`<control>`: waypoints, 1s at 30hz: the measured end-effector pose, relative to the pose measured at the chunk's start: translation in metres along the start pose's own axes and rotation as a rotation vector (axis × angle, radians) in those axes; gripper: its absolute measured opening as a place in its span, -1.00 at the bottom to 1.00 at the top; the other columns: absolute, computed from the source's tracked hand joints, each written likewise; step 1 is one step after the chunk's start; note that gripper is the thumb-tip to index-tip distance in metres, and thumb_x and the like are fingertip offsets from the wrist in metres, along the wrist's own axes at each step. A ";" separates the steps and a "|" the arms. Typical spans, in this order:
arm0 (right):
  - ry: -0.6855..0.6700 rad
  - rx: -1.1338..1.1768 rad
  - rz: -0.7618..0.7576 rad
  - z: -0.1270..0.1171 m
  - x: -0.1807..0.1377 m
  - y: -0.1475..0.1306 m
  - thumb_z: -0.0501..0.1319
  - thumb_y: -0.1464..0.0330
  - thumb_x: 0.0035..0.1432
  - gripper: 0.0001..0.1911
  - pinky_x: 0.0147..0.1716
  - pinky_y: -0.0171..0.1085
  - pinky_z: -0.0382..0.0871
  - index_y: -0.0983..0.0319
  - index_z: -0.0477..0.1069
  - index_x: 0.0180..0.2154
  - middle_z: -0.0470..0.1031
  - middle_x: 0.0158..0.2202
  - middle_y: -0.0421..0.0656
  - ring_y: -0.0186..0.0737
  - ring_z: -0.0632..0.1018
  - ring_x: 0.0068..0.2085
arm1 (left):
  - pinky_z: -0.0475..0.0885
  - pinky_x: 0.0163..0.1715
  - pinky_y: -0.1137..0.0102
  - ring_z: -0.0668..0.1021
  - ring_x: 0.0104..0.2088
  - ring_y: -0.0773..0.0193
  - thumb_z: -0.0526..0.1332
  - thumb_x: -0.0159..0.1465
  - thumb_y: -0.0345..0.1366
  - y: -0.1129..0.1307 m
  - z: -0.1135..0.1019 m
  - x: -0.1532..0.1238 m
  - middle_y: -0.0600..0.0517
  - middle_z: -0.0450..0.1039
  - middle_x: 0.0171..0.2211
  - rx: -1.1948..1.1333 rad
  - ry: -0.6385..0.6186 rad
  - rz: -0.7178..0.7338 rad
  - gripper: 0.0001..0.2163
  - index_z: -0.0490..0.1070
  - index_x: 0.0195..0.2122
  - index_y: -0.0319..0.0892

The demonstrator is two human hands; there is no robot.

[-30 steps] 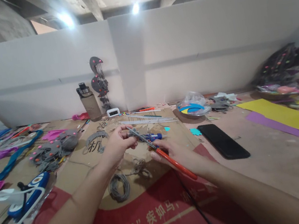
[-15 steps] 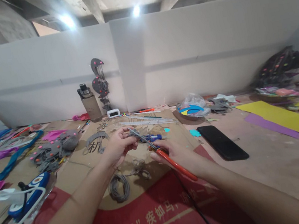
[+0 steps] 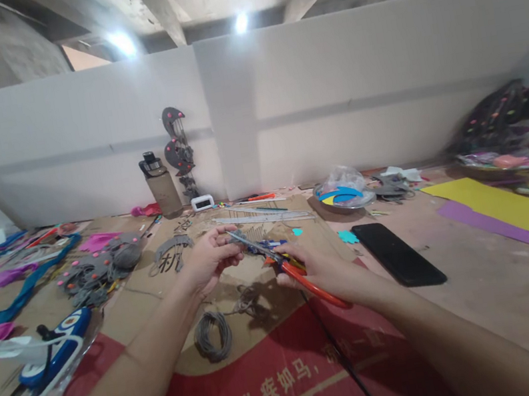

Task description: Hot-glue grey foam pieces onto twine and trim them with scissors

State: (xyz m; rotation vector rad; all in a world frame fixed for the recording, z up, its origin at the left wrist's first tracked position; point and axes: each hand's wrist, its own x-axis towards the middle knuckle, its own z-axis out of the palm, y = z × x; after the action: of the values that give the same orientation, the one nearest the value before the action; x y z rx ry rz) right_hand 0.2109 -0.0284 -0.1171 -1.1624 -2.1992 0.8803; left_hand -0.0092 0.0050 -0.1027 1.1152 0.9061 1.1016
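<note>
My right hand [image 3: 309,266] is closed around the red-orange handles of a pair of scissors [image 3: 309,282], whose silver blades point up and left. At the blade tips, the fingers of my left hand [image 3: 212,259] are pinched together; what lies between them is too small to make out. Beneath the blades a blue tool [image 3: 278,243] is partly hidden on the cardboard. A coil of grey cord [image 3: 213,336] lies below my left hand, beside a looser tangle of cord [image 3: 248,300].
A black phone [image 3: 398,253] lies to the right, near yellow paper [image 3: 510,211]. Behind stand a bottle [image 3: 162,191] and a small white clock [image 3: 202,203]. A bowl [image 3: 331,204] holds blue pieces. Grey pinned pieces [image 3: 103,265] and a blue-white power strip [image 3: 56,348] lie left. A black cable [image 3: 341,354] crosses the red cardboard.
The scissors and my right hand have shifted slightly right, and the handles look a little more apart. My left hand stays pinched near the tips. The camera view has tilted slightly.
</note>
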 end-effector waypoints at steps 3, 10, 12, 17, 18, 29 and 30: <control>0.025 -0.022 -0.006 -0.007 -0.002 -0.006 0.21 0.19 0.05 -0.56 -0.30 -0.26 0.36 0.21 0.31 -0.04 0.49 -0.20 -0.09 -0.19 0.49 -0.28 | 0.28 -0.62 0.53 0.44 -0.61 0.43 0.37 -0.10 -0.46 0.003 -0.004 0.003 0.09 0.44 -0.53 -0.021 0.060 0.034 -0.57 0.29 -0.19 -0.22; 0.164 0.146 0.041 -0.004 -0.001 -0.009 0.12 0.12 0.10 -0.71 -0.50 -0.33 0.33 0.22 0.35 -0.28 0.44 -0.43 -0.17 -0.27 0.45 -0.44 | 0.29 -0.62 0.58 0.48 -0.56 0.42 0.33 -0.08 -0.49 0.012 -0.025 0.012 0.06 0.47 -0.50 -0.086 0.317 0.173 -0.64 0.31 -0.24 -0.20; 0.198 0.319 0.110 0.004 -0.002 -0.014 0.07 0.12 0.13 -0.71 -0.59 -0.36 0.29 0.21 0.30 -0.29 0.36 -0.52 -0.22 -0.33 0.40 -0.53 | 0.33 -0.59 0.56 0.50 -0.53 0.40 0.31 -0.03 -0.47 0.013 -0.025 0.011 0.02 0.49 -0.46 -0.102 0.293 0.165 -0.69 0.33 -0.25 -0.21; 0.324 0.554 0.145 0.013 -0.006 -0.028 0.15 0.19 0.05 -0.72 -0.68 -0.41 0.23 0.21 0.24 -0.24 0.26 -0.58 -0.31 -0.42 0.29 -0.64 | 0.38 -0.57 0.54 0.54 -0.49 0.36 0.31 0.01 -0.40 0.010 -0.008 0.003 0.01 0.49 -0.42 -0.075 0.159 0.142 -0.75 0.33 -0.27 -0.23; 0.342 0.559 0.141 0.013 -0.006 -0.028 0.16 0.20 0.03 -0.70 -0.68 -0.41 0.22 0.21 0.24 -0.22 0.26 -0.56 -0.30 -0.43 0.28 -0.63 | 0.37 -0.60 0.53 0.54 -0.51 0.35 0.32 0.00 -0.39 0.008 -0.004 0.001 0.03 0.48 -0.44 -0.057 0.145 0.157 -0.74 0.33 -0.27 -0.22; 0.303 0.424 0.070 0.021 0.004 -0.009 0.11 0.09 0.11 -0.58 -0.43 -0.29 0.38 0.16 0.23 -0.06 0.34 -0.40 -0.19 -0.27 0.42 -0.39 | 0.39 -0.09 0.30 0.54 -0.18 0.22 0.34 0.01 -0.33 -0.004 0.017 -0.008 -0.08 0.47 -0.15 0.053 0.048 0.376 -0.75 0.42 -0.27 -0.22; 0.292 0.367 0.041 0.021 0.004 -0.006 0.09 0.08 0.12 -0.59 -0.36 -0.26 0.39 0.15 0.24 -0.06 0.36 -0.37 -0.18 -0.24 0.44 -0.33 | 0.38 -0.07 0.29 0.54 -0.17 0.22 0.33 0.02 -0.31 -0.002 0.016 -0.008 -0.09 0.45 -0.10 0.059 0.061 0.393 -0.77 0.42 -0.29 -0.22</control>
State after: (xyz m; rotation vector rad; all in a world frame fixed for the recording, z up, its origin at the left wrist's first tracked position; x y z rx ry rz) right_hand 0.1916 -0.0339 -0.1260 -1.0799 -1.7007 1.0089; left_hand 0.0045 -0.0064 -0.1013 1.3505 0.7884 1.4421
